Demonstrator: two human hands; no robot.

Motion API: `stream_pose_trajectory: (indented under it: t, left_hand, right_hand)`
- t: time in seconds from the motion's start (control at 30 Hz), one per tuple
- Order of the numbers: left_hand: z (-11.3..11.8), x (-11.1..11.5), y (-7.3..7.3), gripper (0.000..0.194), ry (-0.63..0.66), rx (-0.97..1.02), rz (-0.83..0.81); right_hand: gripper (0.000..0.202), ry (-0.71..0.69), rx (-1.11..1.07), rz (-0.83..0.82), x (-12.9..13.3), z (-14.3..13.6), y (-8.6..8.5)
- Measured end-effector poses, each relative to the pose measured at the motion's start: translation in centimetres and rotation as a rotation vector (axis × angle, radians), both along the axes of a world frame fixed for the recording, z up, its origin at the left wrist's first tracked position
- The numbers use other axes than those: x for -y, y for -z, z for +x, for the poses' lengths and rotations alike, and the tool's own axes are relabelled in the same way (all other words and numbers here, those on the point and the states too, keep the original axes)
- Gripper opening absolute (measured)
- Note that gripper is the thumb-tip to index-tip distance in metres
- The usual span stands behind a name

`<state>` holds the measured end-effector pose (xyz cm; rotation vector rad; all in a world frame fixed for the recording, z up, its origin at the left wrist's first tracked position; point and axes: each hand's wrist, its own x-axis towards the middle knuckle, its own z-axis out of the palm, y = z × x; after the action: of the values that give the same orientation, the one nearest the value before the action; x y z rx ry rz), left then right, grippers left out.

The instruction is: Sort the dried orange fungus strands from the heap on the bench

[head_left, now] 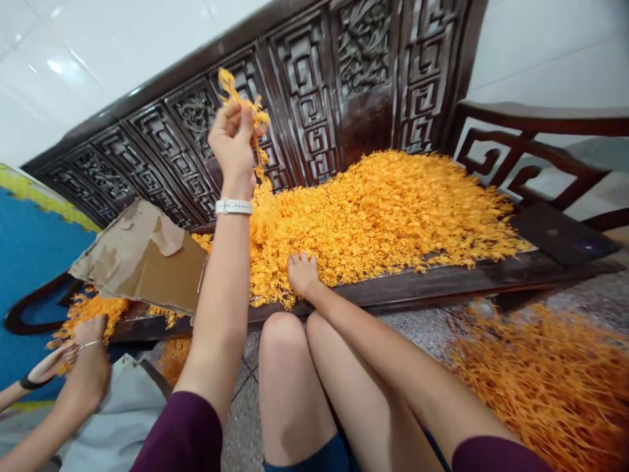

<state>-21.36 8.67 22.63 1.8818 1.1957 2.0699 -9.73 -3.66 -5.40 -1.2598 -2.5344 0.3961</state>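
Note:
My left hand [234, 141], with a white band on its wrist, is raised in front of the carved bench back. Its thumb and fingers pinch a strand of orange-yellow plant pieces [227, 84], part of which hangs down toward the heap. A large heap of the same orange-yellow pieces [388, 216] covers the bench seat. At the heap's front edge, above my knees, my right hand [303, 274] rests against the pieces with its fingers bent into them. Whether it grips any of them is hidden.
A cardboard piece [164, 269] leans on the bench at the left. Beyond it, another person's hands [91, 331] are at more orange pieces. A dark tablet-like device [560, 233] lies at the bench's right end. Orange stringy material [545, 387] is piled at the lower right.

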Motion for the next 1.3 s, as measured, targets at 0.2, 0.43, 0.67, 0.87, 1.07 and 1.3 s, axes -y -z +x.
stream_pose_trajectory:
  t: [0.2, 0.43, 0.67, 0.87, 1.07, 1.3]
  left_hand:
    - [3.1, -2.1, -7.9, 0.078, 0.097, -0.169, -0.019]
    - [8.8, -2.9, -11.1, 0.036, -0.052, -0.044, -0.058]
    - [13.4, -2.5, -15.8, 0.01, -0.116, -0.099, -0.058]
    - [14.7, -2.0, -13.2, 0.01, -0.011, 0.045, -0.123]
    - [15.7, -1.7, -11.8, 0.014, 0.078, 0.211, -0.264]
    - [14.1, 1.0, -13.5, 0.005, -0.039, 0.107, -0.228]
  right_hand:
    - [0.054, 0.015, -0.067, 0.019, 1.2, 1.9, -1.4]
    - [0.068, 0.048, -0.232, 0.067, 0.8, 7.5, -5.4]
    - [0.04, 0.038, -0.343, -0.106, -5.5, 12.1, -10.0]
    - [0.076, 0.442, -0.6, 0.062, -9.9, 15.0, -12.7]
    - [0.082, 0.183, -0.608, -0.165, -11.8, 12.8, -10.9]
    - [0.034, 0.045, -0.439, -0.308, -10.1, 2.9, -5.7]
